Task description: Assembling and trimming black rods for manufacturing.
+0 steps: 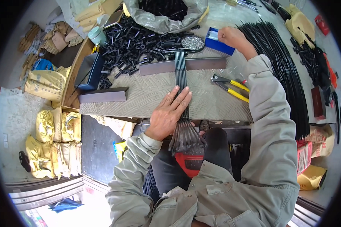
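I have the table point(151, 89) filling the middle of my view, its near edge running just beyond the person's knees. The long rods point(282, 68) close off its right side; at the far side stands the grey sack point(142, 19), with the black parts point(130, 47) heaped to its left and nearer.

The thin rods point(181, 80) lie as a narrow bundle at mid-table, crossing the long bar point(206, 64) and running past the near edge, where their ends fan out above the lap. The short bar point(103, 95) lies at the left, by the near edge.

I see the left hand point(169, 113) open and palm down on the bundle near that edge, fingers straight and slightly apart. The right hand point(231, 37), far and to the right, is curled closed at the blue box point(218, 45); whether it pinches something small, I can't tell.

For moving, I get a wide gap between left hand and short bar, and a narrower one between thin rods and pliers point(235, 93) at right. The dish point(193, 43) sits just left of the box.
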Motion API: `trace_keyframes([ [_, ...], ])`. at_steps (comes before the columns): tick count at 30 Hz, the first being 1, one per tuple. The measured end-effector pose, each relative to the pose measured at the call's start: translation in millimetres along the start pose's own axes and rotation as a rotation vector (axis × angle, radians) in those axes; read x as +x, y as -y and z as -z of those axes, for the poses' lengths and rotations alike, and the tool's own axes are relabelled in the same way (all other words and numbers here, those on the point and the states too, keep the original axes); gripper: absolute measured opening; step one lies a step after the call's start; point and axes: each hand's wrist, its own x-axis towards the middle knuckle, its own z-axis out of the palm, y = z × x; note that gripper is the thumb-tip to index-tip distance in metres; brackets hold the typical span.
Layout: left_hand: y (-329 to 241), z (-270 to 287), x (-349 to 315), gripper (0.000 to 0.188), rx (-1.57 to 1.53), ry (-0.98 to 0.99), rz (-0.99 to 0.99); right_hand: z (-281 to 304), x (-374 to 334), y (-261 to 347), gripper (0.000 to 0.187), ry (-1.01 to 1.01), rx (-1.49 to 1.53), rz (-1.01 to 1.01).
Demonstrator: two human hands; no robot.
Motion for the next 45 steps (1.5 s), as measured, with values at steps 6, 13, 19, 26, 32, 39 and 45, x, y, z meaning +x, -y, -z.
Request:
trace_keyframes([
  [6, 5, -8, 0, 0.071, 0.159, 0.021, -0.027, -1, 7, -12, 0.007, -0.050, -0.113, 0.159],
  [13, 8, -9, -7, 0.079, 0.065, -0.043, -0.032, -8, 1, 38, 0.010, -0.182, 0.581, -0.053],
  [19, 2, -2, -12, 0.081, 0.004, -0.008, -0.059, -15, 3, 106, 0.013, -0.026, 0.361, 0.058],
  [26, -3, -2, -15, 0.076, -0.070, -0.040, -0.049, -24, 1, 104, 0.011, 0.068, 0.388, 0.160],
  [32, -1, -6, -10, 0.075, -0.026, -0.012, -0.048, -27, -7, 101, 0.012, 0.109, 0.357, 0.132],
  [39, -3, -20, -7, 0.079, -0.092, -0.083, -0.027, -24, -27, 91, 0.017, 0.047, 0.385, 0.126],
  [45, -3, -29, -4, 0.082, -0.135, -0.244, -0.028, -23, -27, 84, 0.024, 0.050, 0.373, 0.148],
])
